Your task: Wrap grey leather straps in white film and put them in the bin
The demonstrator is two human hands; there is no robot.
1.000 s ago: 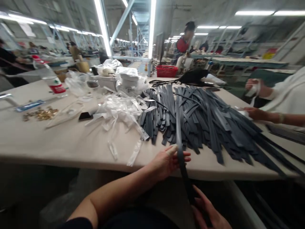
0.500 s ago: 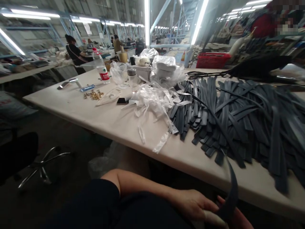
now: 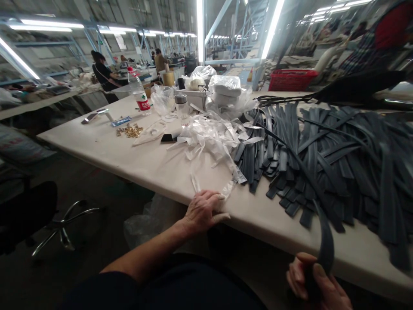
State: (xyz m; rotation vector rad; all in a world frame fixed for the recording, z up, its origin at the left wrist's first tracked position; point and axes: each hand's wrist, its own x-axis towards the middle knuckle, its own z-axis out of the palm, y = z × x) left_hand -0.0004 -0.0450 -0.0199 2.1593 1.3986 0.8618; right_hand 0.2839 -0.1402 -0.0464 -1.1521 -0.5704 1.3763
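Note:
My right hand (image 3: 318, 282) is at the lower right, off the table's front edge. Its thumb and fingers grip a dark grey strap (image 3: 326, 241), which curves up towards the tabletop. At the front edge of the table (image 3: 155, 168), my left hand (image 3: 203, 211) lies palm down with the thumb stretched apart from the fingers. Its fingertips reach a clear plastic strip (image 3: 228, 188) and cover part of it. Behind it lies a heap of crumpled clear strips (image 3: 209, 137). A large pile of dark grey straps (image 3: 309, 150) covers the table's right side.
Left on the table are small gold metal pieces (image 3: 132, 131), a blue packet (image 3: 121, 122) and a red-capped bottle (image 3: 140, 94). A phone (image 3: 168, 138), a jar (image 3: 181, 105) and plastic-wrapped items (image 3: 227, 90) stand farther in. A red basket (image 3: 292, 79) and an office chair (image 3: 64, 237) are nearby.
My left hand has left the strap by my right hand and moved up and left onto the table edge. The right hand still grips the strap. The view has shifted slightly.

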